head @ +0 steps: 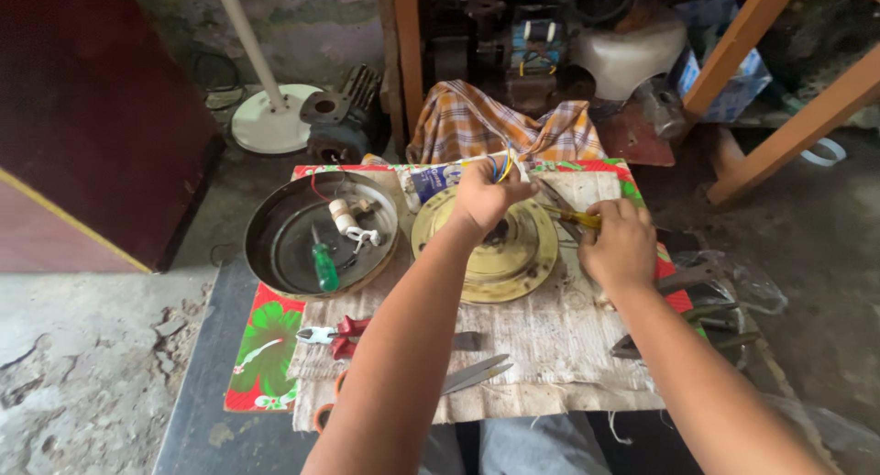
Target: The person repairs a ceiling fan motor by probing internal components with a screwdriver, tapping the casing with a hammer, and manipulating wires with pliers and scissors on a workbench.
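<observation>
Right now my left hand (481, 198) pinches the coloured wires (500, 166) up off the brass-coloured motor disc (500, 255), while my right hand (621, 246) grips a yellow-handled tool (577, 219), its tip aimed beneath them.

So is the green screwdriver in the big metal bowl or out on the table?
In. The green screwdriver lies inside the round metal bowl, beside a small white part.

Motor housing (500, 259): round, dull-yellow metal disc, lying flat mid-bench.
Wires (503, 163): blue and yellow, pinched upright.
Screwdriver (579, 219): yellow-handled, lying level.
</observation>
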